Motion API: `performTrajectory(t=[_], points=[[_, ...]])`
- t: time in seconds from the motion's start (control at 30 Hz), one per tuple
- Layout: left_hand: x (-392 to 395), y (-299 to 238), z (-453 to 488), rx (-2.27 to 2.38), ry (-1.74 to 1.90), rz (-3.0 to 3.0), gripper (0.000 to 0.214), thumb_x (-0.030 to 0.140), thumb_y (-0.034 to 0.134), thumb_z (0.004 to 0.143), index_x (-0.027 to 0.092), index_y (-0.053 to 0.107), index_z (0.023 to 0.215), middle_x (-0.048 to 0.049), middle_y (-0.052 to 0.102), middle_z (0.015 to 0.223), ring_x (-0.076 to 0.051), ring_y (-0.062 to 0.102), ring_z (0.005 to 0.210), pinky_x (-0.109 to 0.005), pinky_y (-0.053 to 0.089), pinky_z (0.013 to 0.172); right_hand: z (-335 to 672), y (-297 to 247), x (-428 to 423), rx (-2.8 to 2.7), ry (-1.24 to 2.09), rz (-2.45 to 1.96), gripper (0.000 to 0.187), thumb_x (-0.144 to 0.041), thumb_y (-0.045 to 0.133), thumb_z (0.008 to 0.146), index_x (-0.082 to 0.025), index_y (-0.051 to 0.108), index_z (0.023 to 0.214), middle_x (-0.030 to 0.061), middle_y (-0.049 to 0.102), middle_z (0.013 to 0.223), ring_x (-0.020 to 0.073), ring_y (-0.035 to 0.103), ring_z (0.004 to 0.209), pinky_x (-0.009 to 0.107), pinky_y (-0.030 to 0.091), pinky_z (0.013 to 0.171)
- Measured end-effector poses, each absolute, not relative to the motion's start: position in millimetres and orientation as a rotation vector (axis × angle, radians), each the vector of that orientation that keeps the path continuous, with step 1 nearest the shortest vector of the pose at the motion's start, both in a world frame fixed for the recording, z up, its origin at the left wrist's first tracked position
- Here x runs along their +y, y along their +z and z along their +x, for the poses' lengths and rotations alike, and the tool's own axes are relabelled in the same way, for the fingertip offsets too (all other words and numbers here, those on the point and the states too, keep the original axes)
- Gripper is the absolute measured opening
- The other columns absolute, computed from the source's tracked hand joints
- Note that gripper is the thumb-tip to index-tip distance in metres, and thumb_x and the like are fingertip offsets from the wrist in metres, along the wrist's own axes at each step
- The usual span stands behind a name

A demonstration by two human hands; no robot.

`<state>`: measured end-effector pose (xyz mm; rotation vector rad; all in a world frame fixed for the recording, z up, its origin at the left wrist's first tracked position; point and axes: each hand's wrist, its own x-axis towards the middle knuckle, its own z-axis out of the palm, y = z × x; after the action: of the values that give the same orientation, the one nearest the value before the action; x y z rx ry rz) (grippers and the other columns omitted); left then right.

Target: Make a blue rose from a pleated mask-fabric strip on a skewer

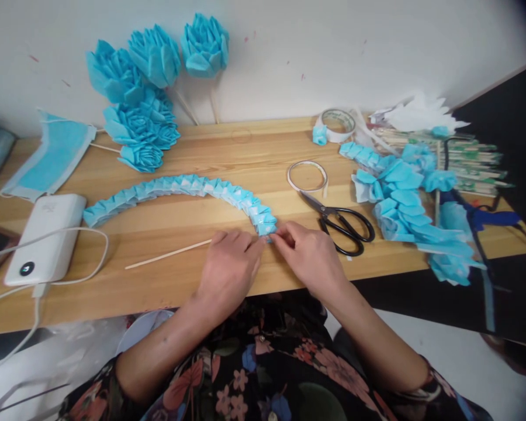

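Observation:
A long curved strip of folded blue paper petals point(179, 190) lies across the wooden table point(166, 286). My left hand point(230, 266) and my right hand point(309, 254) meet at the strip's right end, fingers pinched together on the last petals. A thin wooden stick point(166, 255) lies just left of my left hand, its end running under the fingers.
Black scissors point(342, 222) and a tape ring point(307, 175) lie right of my hands. A heap of blue folded pieces point(403, 204), sticks and a tape roll point(338, 124) sit further right. Finished blue paper flowers point(144, 99) lean on the wall. A white power bank point(46, 237) with cable lies at left.

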<state>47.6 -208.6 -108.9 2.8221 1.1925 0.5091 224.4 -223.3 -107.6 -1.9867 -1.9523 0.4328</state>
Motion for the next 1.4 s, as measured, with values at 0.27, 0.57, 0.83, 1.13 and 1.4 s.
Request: performTrajectory(t=[0.27, 0.57, 0.83, 1.13, 1.4], points=[[-208, -109, 46, 1.179, 0.479, 2.863, 0.016, 0.018, 0.052, 0.097, 0.017, 0.068, 0.098, -0.0033, 0.062, 0.073, -0.021, 0.055, 0.072, -0.034, 0.030, 0.064, 249, -98, -246, -2.014, 0.147, -1.773, 0.025, -0.023, 0.050, 0.096, -0.019, 0.072, 0.106, 0.0061, 0.075, 0.085, 0.0171, 0.068, 0.074, 0.027, 0.047, 0.069], [-210, -111, 43, 1.170, 0.518, 2.828, 0.021, 0.020, 0.048, 0.099, 0.018, 0.069, 0.103, -0.0026, 0.059, 0.071, -0.019, 0.053, 0.070, -0.033, 0.031, 0.064, 233, -105, -248, -2.251, 0.075, -1.643, 0.035, -0.009, 0.048, 0.092, -0.020, 0.073, 0.115, 0.0073, 0.071, 0.093, 0.0189, 0.063, 0.084, 0.028, 0.049, 0.069], [-215, -114, 31, 1.160, 0.631, 2.655, 0.026, 0.019, 0.048, 0.099, 0.017, 0.070, 0.086, -0.0028, 0.059, 0.072, -0.016, 0.053, 0.072, -0.032, 0.035, 0.069, 238, -114, -249, -2.210, 0.078, -1.557, 0.035, -0.006, 0.051, 0.089, -0.017, 0.072, 0.113, 0.0073, 0.069, 0.095, 0.0205, 0.062, 0.087, 0.030, 0.051, 0.071], [-215, -112, 38, 1.186, 0.580, 2.695, 0.024, 0.018, 0.047, 0.098, 0.017, 0.071, 0.102, -0.0039, 0.063, 0.074, -0.019, 0.057, 0.075, -0.033, 0.034, 0.068, 244, -116, -247, -2.202, 0.154, -1.498, 0.033, -0.009, 0.051, 0.091, -0.017, 0.069, 0.117, 0.0086, 0.070, 0.098, 0.0215, 0.064, 0.089, 0.032, 0.052, 0.073], [-214, -113, 38, 1.198, 0.566, 2.731, 0.022, 0.019, 0.049, 0.097, 0.019, 0.071, 0.095, -0.0030, 0.060, 0.071, -0.019, 0.055, 0.073, -0.033, 0.032, 0.067, 256, -104, -247, -1.942, 0.272, -1.474, 0.018, -0.012, 0.056, 0.093, -0.014, 0.070, 0.102, 0.0043, 0.071, 0.085, 0.0137, 0.065, 0.075, 0.026, 0.051, 0.069]])
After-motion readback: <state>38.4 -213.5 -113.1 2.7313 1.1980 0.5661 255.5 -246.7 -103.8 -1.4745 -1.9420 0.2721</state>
